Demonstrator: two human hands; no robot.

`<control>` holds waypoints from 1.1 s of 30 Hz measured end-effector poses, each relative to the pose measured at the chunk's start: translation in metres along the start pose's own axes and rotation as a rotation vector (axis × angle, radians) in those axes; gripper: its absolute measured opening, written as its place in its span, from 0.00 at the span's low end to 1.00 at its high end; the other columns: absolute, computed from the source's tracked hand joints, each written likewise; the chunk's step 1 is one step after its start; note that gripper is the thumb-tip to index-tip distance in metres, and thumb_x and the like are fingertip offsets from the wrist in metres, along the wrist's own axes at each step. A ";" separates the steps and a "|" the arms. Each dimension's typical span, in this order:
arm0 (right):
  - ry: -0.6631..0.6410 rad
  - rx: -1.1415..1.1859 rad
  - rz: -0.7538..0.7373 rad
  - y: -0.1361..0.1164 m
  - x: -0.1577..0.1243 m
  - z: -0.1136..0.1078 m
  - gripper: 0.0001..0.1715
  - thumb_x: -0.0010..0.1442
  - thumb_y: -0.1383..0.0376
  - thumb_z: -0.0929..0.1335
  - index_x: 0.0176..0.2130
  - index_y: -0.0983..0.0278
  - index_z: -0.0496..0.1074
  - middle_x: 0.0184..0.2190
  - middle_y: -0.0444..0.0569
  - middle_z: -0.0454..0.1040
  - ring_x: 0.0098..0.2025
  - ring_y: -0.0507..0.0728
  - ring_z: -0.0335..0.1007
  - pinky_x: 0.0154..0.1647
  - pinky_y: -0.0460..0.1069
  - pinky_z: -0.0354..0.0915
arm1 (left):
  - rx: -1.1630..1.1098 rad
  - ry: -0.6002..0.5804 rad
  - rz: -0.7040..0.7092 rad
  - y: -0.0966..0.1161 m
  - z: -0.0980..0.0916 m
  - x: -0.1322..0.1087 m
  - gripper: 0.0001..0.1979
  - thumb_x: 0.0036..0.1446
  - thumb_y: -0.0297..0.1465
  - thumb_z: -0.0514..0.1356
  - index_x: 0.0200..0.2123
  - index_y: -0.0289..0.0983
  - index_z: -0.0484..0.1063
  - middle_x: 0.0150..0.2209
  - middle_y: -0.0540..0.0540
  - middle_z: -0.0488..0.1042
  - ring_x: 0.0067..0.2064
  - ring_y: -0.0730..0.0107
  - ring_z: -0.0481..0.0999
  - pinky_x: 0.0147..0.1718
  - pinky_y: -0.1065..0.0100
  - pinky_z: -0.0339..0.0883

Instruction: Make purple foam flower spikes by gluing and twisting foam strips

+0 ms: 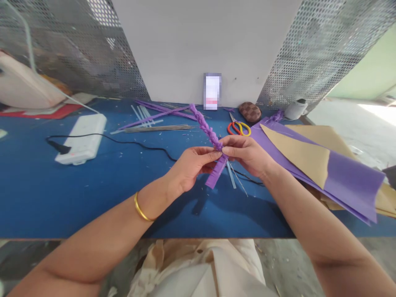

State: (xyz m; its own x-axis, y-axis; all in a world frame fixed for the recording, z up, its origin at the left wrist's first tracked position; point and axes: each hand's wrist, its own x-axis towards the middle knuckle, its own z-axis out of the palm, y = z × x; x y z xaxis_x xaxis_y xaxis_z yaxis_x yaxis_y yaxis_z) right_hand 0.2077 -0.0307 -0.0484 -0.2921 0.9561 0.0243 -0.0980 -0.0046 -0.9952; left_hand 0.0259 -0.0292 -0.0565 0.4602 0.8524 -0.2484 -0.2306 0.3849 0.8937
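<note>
A purple crepe paper stem (206, 127), bunched into small ruffles, slants up and away from my fingers above the blue table. Its flat loose end, a purple paper strip (216, 172), hangs below my hands. My left hand (200, 161) pinches the strip near where the ruffles end. On the other side, my right hand (244, 150) has thumb and fingers closed on the lower end of the stem. A thin wire and a pale translucent strip (231, 175) poke out below; what they join to is hidden by my fingers.
Scissors (239, 127) with red and yellow handles lie behind my right hand, beside a checked pouch (250, 111). Purple and tan paper sheets (352, 175) cover the right side. Wires (161, 128) and purple strips (154, 115) lie behind. A power strip (83, 138) trails a black cable.
</note>
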 end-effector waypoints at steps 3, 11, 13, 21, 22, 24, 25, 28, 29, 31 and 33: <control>-0.035 0.056 0.004 -0.003 -0.001 0.000 0.10 0.49 0.67 0.76 0.35 0.65 0.77 0.29 0.42 0.73 0.28 0.47 0.63 0.28 0.44 0.56 | 0.000 -0.019 0.005 0.000 0.002 -0.002 0.09 0.47 0.32 0.71 0.32 0.36 0.79 0.29 0.51 0.78 0.28 0.78 0.73 0.30 0.75 0.65; -0.035 0.139 0.093 -0.011 -0.004 0.003 0.13 0.46 0.68 0.77 0.34 0.67 0.76 0.27 0.43 0.73 0.25 0.46 0.64 0.25 0.43 0.60 | -0.001 -0.055 -0.016 0.003 0.004 -0.005 0.13 0.46 0.31 0.72 0.37 0.36 0.78 0.33 0.47 0.81 0.32 0.73 0.76 0.34 0.71 0.68; -0.022 0.149 0.120 -0.013 -0.004 0.002 0.15 0.45 0.68 0.77 0.35 0.67 0.76 0.29 0.44 0.74 0.25 0.47 0.64 0.25 0.43 0.60 | 0.007 -0.065 -0.011 0.004 0.003 -0.006 0.12 0.46 0.33 0.71 0.35 0.36 0.79 0.33 0.48 0.80 0.31 0.74 0.75 0.33 0.71 0.67; -0.106 0.123 0.093 -0.011 -0.004 -0.003 0.12 0.49 0.66 0.75 0.35 0.67 0.76 0.27 0.43 0.73 0.23 0.46 0.60 0.23 0.44 0.56 | 0.155 -0.075 -0.028 0.006 0.003 -0.008 0.07 0.46 0.35 0.70 0.29 0.37 0.82 0.29 0.47 0.78 0.29 0.72 0.72 0.28 0.71 0.63; -0.115 0.128 0.095 -0.010 -0.004 -0.003 0.12 0.49 0.65 0.75 0.35 0.67 0.76 0.28 0.43 0.73 0.23 0.46 0.59 0.24 0.44 0.56 | 0.168 -0.070 -0.026 0.006 0.003 -0.008 0.07 0.46 0.34 0.70 0.28 0.38 0.82 0.28 0.47 0.78 0.29 0.72 0.71 0.28 0.71 0.63; -0.129 0.127 0.098 -0.009 -0.004 -0.003 0.12 0.49 0.65 0.76 0.34 0.67 0.75 0.28 0.44 0.72 0.24 0.46 0.60 0.24 0.44 0.56 | 0.185 -0.065 -0.020 0.006 0.004 -0.008 0.06 0.46 0.34 0.69 0.27 0.38 0.82 0.28 0.48 0.78 0.29 0.73 0.71 0.28 0.71 0.63; -0.141 0.122 0.099 -0.009 -0.004 -0.003 0.12 0.49 0.65 0.75 0.34 0.67 0.75 0.28 0.44 0.72 0.24 0.47 0.59 0.24 0.44 0.56 | 0.193 -0.064 -0.016 0.006 0.004 -0.008 0.05 0.47 0.34 0.69 0.27 0.38 0.82 0.27 0.48 0.78 0.29 0.73 0.71 0.29 0.71 0.63; -0.189 0.099 0.095 -0.010 -0.004 -0.004 0.12 0.50 0.63 0.75 0.34 0.68 0.74 0.26 0.43 0.70 0.23 0.46 0.57 0.23 0.44 0.53 | 0.213 -0.064 -0.006 0.006 0.005 -0.009 0.06 0.47 0.35 0.69 0.26 0.38 0.81 0.26 0.49 0.78 0.28 0.74 0.71 0.28 0.72 0.62; -0.203 0.091 0.091 -0.011 -0.004 -0.004 0.13 0.50 0.63 0.75 0.33 0.68 0.73 0.25 0.43 0.69 0.23 0.46 0.56 0.23 0.44 0.51 | 0.216 -0.063 -0.002 0.006 0.006 -0.009 0.06 0.47 0.35 0.69 0.25 0.38 0.81 0.26 0.49 0.78 0.27 0.75 0.71 0.27 0.72 0.62; -0.214 0.070 0.081 -0.012 -0.005 -0.005 0.14 0.49 0.62 0.75 0.31 0.68 0.71 0.23 0.41 0.67 0.22 0.46 0.54 0.23 0.45 0.49 | 0.220 -0.057 0.004 0.005 0.006 -0.009 0.05 0.47 0.34 0.69 0.26 0.38 0.81 0.25 0.49 0.77 0.26 0.76 0.69 0.26 0.72 0.61; -0.203 0.040 0.074 -0.013 -0.005 -0.006 0.15 0.48 0.62 0.76 0.30 0.67 0.70 0.21 0.40 0.64 0.21 0.46 0.53 0.23 0.45 0.49 | 0.229 -0.038 0.013 0.005 0.007 -0.010 0.05 0.47 0.34 0.68 0.26 0.38 0.81 0.24 0.50 0.77 0.24 0.77 0.68 0.24 0.72 0.59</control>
State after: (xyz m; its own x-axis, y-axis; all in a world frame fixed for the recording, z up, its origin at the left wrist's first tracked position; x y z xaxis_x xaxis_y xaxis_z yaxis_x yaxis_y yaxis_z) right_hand 0.2157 -0.0333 -0.0360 -0.4847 0.8743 -0.0263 -0.1058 -0.0884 -0.9904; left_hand 0.0259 -0.0381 -0.0471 0.4912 0.8413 -0.2257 -0.0383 0.2797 0.9593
